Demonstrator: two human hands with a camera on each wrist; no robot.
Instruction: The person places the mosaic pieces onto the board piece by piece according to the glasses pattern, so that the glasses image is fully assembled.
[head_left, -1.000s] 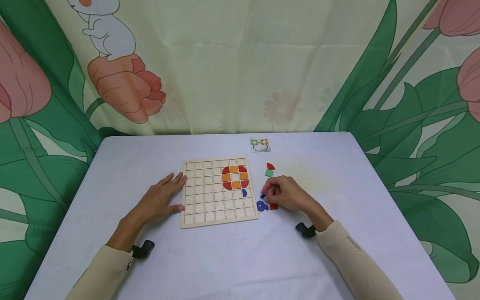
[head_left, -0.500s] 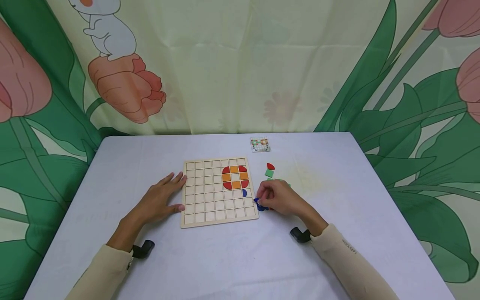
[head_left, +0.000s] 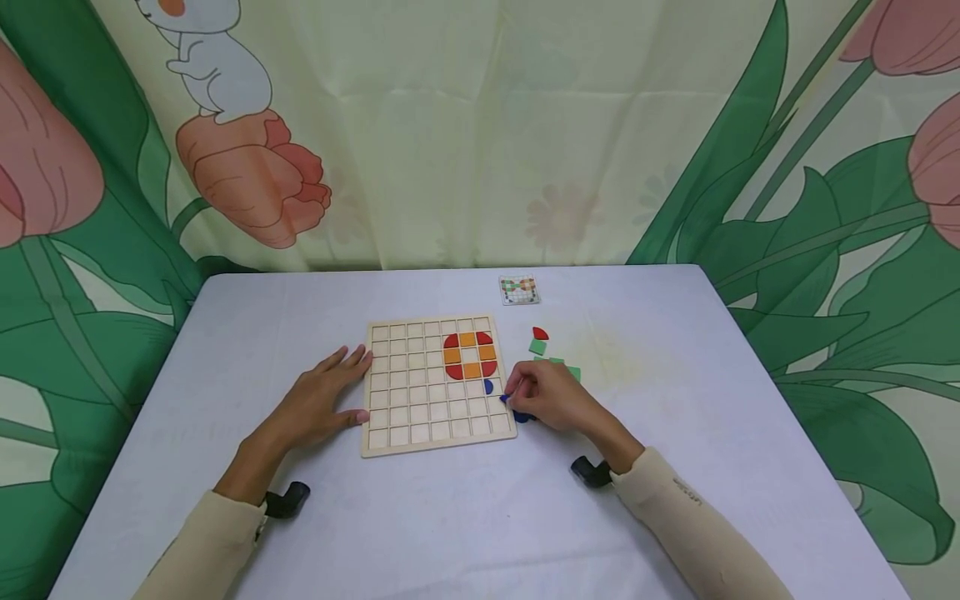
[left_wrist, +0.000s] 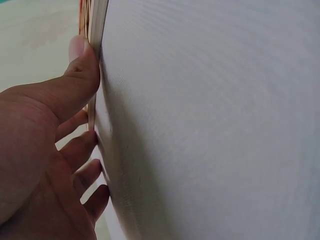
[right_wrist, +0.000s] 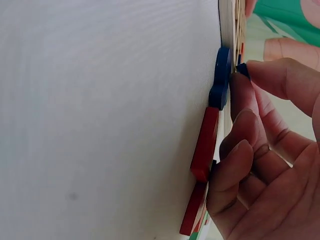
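A wooden grid board (head_left: 420,408) lies on the table, with red quarter-round pieces and orange squares (head_left: 468,339) forming a ring at its upper right. Below that ring, a blue half-round piece (head_left: 488,387) sits in a cell. My left hand (head_left: 318,398) rests with spread fingers against the board's left edge; its thumb (left_wrist: 80,65) touches the rim. Between thumb and index finger, my right hand (head_left: 553,396) pinches a small blue piece (right_wrist: 243,69) over the board's right edge. The piece's full shape is hidden by the fingers.
Other blue pieces (right_wrist: 221,75) and red pieces (right_wrist: 204,145) lie beside the board under my right hand. Green squares (head_left: 537,347) and a red quarter-round piece (head_left: 541,333) lie farther back. A small pattern card (head_left: 519,290) is near the table's far edge.
My right hand has gripped a blue piece from the loose ones and moved left with it to the board's edge. Green squares behind the hand have come into sight. My left hand stays put.
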